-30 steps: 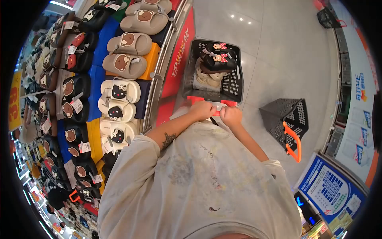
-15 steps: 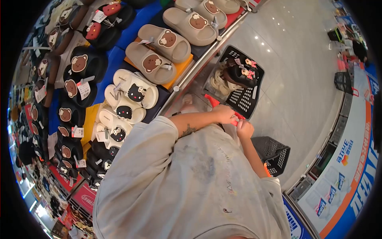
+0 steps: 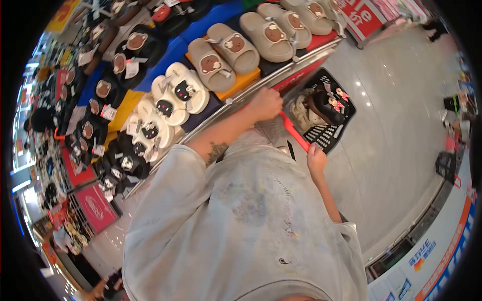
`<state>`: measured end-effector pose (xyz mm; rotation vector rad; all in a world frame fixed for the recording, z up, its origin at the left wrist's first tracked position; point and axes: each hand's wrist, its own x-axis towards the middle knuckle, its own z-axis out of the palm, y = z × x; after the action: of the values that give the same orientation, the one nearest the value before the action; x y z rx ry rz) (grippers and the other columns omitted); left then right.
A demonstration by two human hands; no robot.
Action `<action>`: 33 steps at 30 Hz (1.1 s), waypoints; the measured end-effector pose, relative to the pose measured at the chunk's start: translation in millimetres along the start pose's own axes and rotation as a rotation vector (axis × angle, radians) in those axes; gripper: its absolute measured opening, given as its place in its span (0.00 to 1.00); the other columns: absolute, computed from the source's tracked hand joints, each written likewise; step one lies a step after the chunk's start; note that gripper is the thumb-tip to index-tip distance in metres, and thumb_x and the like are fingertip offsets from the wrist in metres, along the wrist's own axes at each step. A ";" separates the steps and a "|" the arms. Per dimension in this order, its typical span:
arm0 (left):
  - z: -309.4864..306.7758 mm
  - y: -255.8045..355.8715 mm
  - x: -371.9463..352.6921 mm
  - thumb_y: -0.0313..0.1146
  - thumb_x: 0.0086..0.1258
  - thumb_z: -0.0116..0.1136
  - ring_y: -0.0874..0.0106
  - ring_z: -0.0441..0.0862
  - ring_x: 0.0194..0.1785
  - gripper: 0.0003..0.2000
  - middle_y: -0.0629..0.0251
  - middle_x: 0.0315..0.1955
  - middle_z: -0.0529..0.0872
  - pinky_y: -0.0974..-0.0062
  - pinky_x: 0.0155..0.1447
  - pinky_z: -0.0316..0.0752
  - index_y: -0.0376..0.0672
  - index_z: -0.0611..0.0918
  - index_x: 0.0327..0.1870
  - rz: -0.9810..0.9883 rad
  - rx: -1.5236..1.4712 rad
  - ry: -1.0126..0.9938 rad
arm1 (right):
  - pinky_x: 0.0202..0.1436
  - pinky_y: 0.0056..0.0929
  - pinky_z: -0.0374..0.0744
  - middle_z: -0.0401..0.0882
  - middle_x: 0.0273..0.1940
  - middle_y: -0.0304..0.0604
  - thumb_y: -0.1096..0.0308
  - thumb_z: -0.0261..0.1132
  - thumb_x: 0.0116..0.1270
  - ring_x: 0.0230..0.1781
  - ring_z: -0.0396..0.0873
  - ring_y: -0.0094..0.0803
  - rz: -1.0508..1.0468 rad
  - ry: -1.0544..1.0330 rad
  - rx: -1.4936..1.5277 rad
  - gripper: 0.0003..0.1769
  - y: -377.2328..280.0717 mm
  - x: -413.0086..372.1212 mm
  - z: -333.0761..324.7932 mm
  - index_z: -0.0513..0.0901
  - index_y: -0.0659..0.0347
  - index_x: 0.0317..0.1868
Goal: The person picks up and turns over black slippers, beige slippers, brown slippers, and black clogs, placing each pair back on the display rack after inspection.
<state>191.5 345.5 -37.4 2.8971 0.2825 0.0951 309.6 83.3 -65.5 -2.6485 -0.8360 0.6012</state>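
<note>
A black shopping basket (image 3: 335,131) with a red handle (image 3: 297,133) hangs or stands in front of me. Inside it lie dark slippers (image 3: 321,104) with red-and-white bow figures, beside cream slippers (image 3: 301,111). My right hand (image 3: 316,159) is closed around the lower end of the handle. Curled into a fist, my left hand (image 3: 268,104) is at the handle's upper end, close to the display rail. Whether anything is inside its fingers is hidden. White slippers with black cat faces (image 3: 173,100) are on the display to the left of this hand.
A metal rail (image 3: 288,67) edges the display. Beige bear slippers (image 3: 228,55) sit along it, with black bear slippers (image 3: 135,47) farther left. A red sale sign (image 3: 362,19) stands at its far end. Shiny tiled floor (image 3: 386,150) lies to the right; another black basket (image 3: 445,165) is beyond.
My hands have moved apart; the left shifted left and up toward the rail. The basket moved right in view. The display swung with my view, and the sale sign came into sight.
</note>
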 end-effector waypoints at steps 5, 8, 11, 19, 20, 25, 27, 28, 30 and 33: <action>-68.0 -72.6 -31.6 0.37 0.54 0.57 0.60 0.76 0.41 0.08 0.59 0.32 0.79 0.59 0.44 0.68 0.42 0.79 0.29 -0.422 0.194 0.398 | 0.39 0.49 0.76 0.81 0.30 0.56 0.62 0.53 0.64 0.32 0.79 0.54 -0.201 -0.097 -0.098 0.14 -21.9 24.9 -18.1 0.82 0.61 0.36; -102.1 -95.5 -48.1 0.39 0.56 0.59 0.58 0.76 0.45 0.14 0.57 0.37 0.79 0.59 0.47 0.69 0.41 0.78 0.39 -0.595 0.274 0.483 | 0.43 0.46 0.76 0.80 0.35 0.55 0.65 0.58 0.60 0.38 0.79 0.52 -0.345 -0.109 -0.001 0.12 -52.8 41.5 -29.4 0.80 0.63 0.40; -119.5 -113.5 -60.1 0.41 0.57 0.60 0.56 0.76 0.48 0.19 0.55 0.40 0.79 0.59 0.48 0.70 0.40 0.74 0.46 -0.774 0.257 0.311 | 0.45 0.43 0.76 0.79 0.38 0.56 0.66 0.61 0.59 0.41 0.78 0.52 -0.466 -0.184 0.164 0.13 -109.0 53.0 -26.4 0.79 0.64 0.42; -124.7 -164.7 -50.6 0.40 0.53 0.67 0.56 0.80 0.46 0.26 0.51 0.43 0.82 0.62 0.50 0.73 0.41 0.70 0.51 -0.692 -0.500 0.037 | 0.47 0.43 0.75 0.77 0.42 0.56 0.68 0.59 0.59 0.44 0.77 0.53 -0.606 -0.319 0.266 0.16 -244.5 95.3 -27.7 0.76 0.65 0.47; -113.7 -174.3 -50.5 0.38 0.51 0.69 0.58 0.80 0.44 0.28 0.52 0.41 0.81 0.63 0.49 0.72 0.40 0.69 0.52 -0.638 -0.548 0.090 | 0.48 0.42 0.75 0.75 0.47 0.57 0.70 0.58 0.59 0.45 0.77 0.52 -0.663 -0.259 0.231 0.18 -257.6 106.7 -24.6 0.73 0.63 0.51; -107.3 -184.1 -41.9 0.33 0.50 0.68 0.62 0.79 0.42 0.29 0.55 0.38 0.80 0.65 0.46 0.71 0.44 0.68 0.55 -0.635 -0.704 0.133 | 0.49 0.42 0.76 0.65 0.59 0.59 0.80 0.59 0.52 0.51 0.74 0.55 -0.829 -0.108 0.108 0.37 -322.4 144.9 -33.4 0.61 0.55 0.65; -96.4 -181.8 -40.0 0.32 0.51 0.67 0.61 0.79 0.44 0.31 0.55 0.39 0.81 0.65 0.47 0.72 0.48 0.68 0.58 -0.705 -0.761 0.105 | 0.49 0.44 0.76 0.63 0.61 0.59 0.76 0.58 0.54 0.51 0.74 0.54 -0.852 -0.089 -0.239 0.41 -337.2 154.8 -31.6 0.55 0.46 0.69; -92.6 -179.1 -40.3 0.31 0.52 0.65 0.60 0.80 0.44 0.32 0.57 0.39 0.82 0.65 0.47 0.72 0.52 0.68 0.61 -0.665 -0.783 0.217 | 0.47 0.44 0.76 0.67 0.57 0.58 0.75 0.60 0.53 0.50 0.75 0.55 -0.826 -0.135 -0.312 0.44 -342.2 163.3 -26.5 0.53 0.43 0.70; -104.4 -171.2 -38.7 0.31 0.52 0.65 0.60 0.80 0.44 0.30 0.58 0.39 0.82 0.65 0.47 0.72 0.52 0.69 0.60 -0.754 -0.855 0.100 | 0.47 0.44 0.77 0.68 0.56 0.57 0.75 0.61 0.53 0.50 0.75 0.55 -0.773 -0.228 -0.327 0.45 -346.1 169.7 -18.1 0.52 0.43 0.70; -90.4 -181.4 -38.4 0.25 0.54 0.62 0.68 0.80 0.43 0.25 0.55 0.45 0.80 0.72 0.48 0.74 0.36 0.72 0.56 -0.696 -0.878 0.162 | 0.46 0.42 0.77 0.71 0.54 0.55 0.73 0.63 0.52 0.47 0.76 0.53 -0.779 -0.279 -0.346 0.46 -349.3 175.1 -14.3 0.51 0.44 0.71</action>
<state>112.9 531.0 6.8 1.8105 0.9689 0.2543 281.1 460.5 33.4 -2.2257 -2.0615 0.6452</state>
